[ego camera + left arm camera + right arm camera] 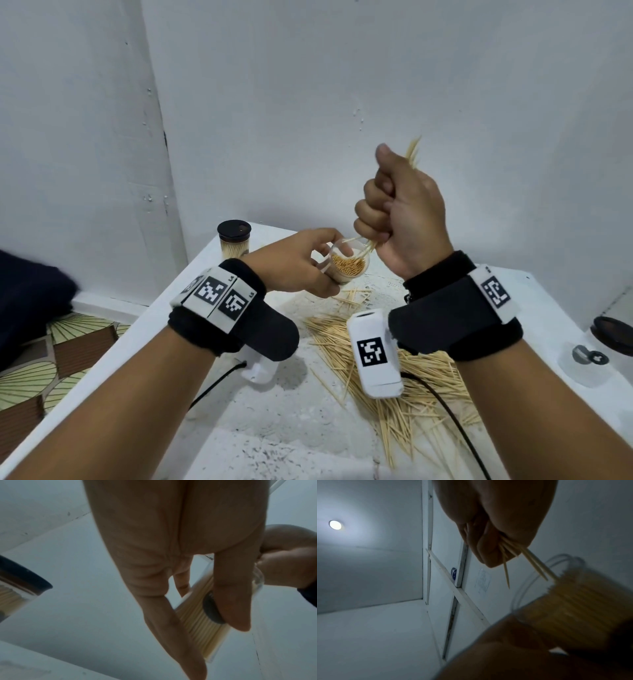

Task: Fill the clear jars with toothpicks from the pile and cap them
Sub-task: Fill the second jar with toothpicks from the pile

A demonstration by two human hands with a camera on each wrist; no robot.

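My left hand point(308, 267) grips a clear jar point(349, 262), tilted toward me and partly filled with toothpicks; the jar point(202, 623) and its toothpicks show beside my fingers point(235, 601) in the left wrist view. My right hand point(394, 209) is a fist round a bunch of toothpicks point(412, 150), raised just right of the jar's mouth. Their lower tips point(537, 569) poke out of the fist and reach the jar rim point(539, 577). A loose pile of toothpicks point(404, 387) lies on the white table point(274, 428) below my wrists.
A filled jar with a black cap point(234, 243) stands at the table's back left corner. A black lid point(613, 334) and a small grey-black piece point(589, 356) lie at the right edge. White walls close in behind. Cables run from both wrist cameras.
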